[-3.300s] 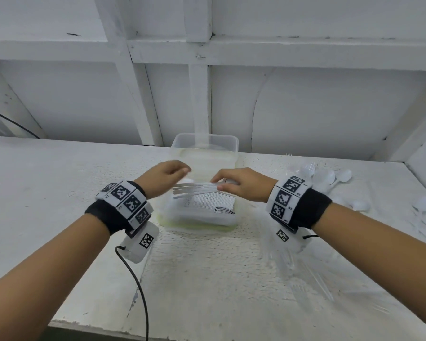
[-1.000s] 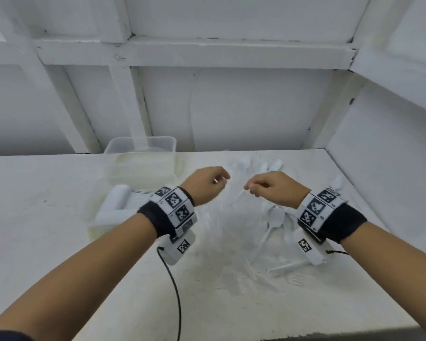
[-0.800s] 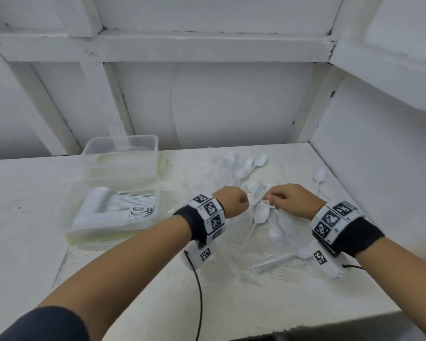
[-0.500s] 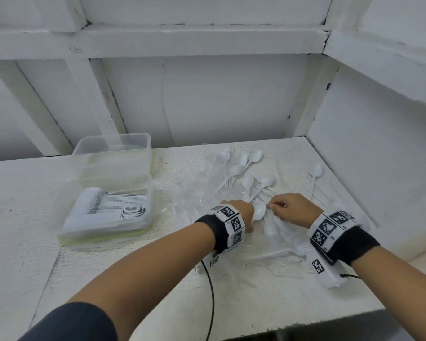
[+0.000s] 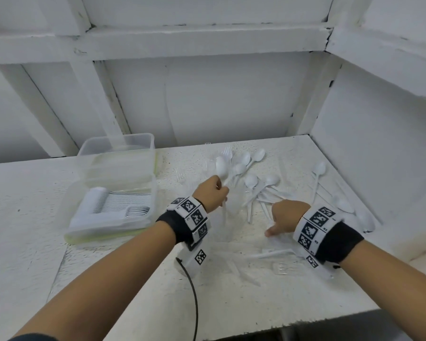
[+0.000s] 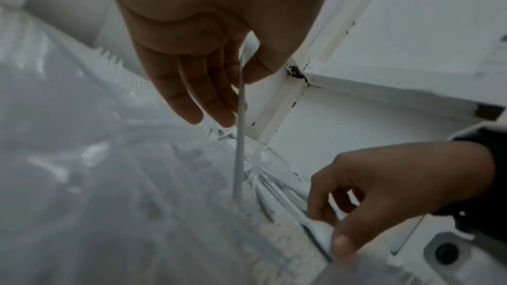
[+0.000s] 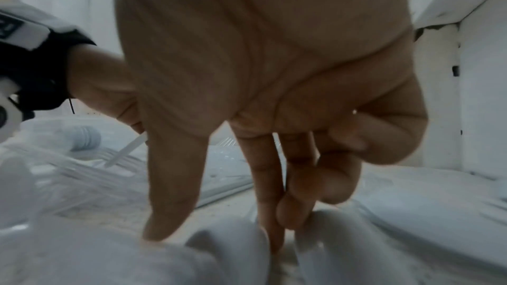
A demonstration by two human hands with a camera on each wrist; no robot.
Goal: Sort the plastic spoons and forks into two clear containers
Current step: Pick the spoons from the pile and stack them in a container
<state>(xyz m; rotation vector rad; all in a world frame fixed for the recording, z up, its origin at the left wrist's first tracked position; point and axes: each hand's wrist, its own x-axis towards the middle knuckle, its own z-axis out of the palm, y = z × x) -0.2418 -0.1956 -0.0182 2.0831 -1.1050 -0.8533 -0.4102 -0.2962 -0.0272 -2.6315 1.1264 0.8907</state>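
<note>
My left hand [image 5: 213, 193] pinches a spoon [image 5: 221, 168] upright at frame center, clearing the pile [image 5: 258, 190] while my right hand [image 5: 284, 216], fingers down, pinches another.

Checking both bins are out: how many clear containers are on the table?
2. The near container at the left holds stacked cutlery; the far container sits directly behind it, apparently empty. None seems hidden.

clear forks [image 5: 284, 268] near-invisible on table | right hand [image 5: 284, 216] fingertips hidden | wrist views blurred
</note>
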